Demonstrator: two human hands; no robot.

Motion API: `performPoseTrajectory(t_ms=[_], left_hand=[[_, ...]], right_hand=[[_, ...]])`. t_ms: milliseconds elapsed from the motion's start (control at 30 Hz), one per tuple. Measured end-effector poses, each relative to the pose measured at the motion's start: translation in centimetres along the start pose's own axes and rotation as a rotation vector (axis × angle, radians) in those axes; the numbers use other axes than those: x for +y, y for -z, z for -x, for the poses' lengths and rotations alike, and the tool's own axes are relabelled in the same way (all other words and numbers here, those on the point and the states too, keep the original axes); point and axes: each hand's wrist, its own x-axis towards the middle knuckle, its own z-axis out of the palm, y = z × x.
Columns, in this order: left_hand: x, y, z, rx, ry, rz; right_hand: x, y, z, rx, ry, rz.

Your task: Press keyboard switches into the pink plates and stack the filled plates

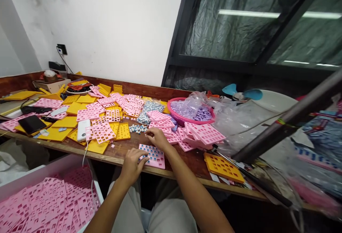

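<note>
A pink board [160, 162] with rows of square openings lies at the table's front edge, many openings filled with small blue pieces [151, 154]. My left hand [133, 165] is over the board's left side, thumb and forefinger drawn close together just above it. Whatever sits between those fingertips is too small to make out. Beyond the board, my right hand [158, 138] is bent with its fingertips closed together, beside a loose heap of small blue-and-white pieces [137, 129]. Its fingers hide anything they hold.
Pink boards [205, 133] are stacked right of my right hand, near a pink basket [184, 122] of purple pieces. Yellow trays [123, 131], a white power bank [83, 129] and a phone [31, 124] lie left. A metal pole [267, 133] slants across the right.
</note>
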Motion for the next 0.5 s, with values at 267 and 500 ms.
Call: performPoseTrajectory(t_ms=[267, 500], left_hand=[[0.3, -4.6, -2.2, -0.206, -0.131, -0.105], [-0.2, -6.0, -2.2, -0.215, -0.112, -0.095]], right_hand=[[0.3, 4.7, 11.3, -0.061, -0.098, -0.166], [1.0, 2.6, 13.0, 0.051, -0.201, -0.305]])
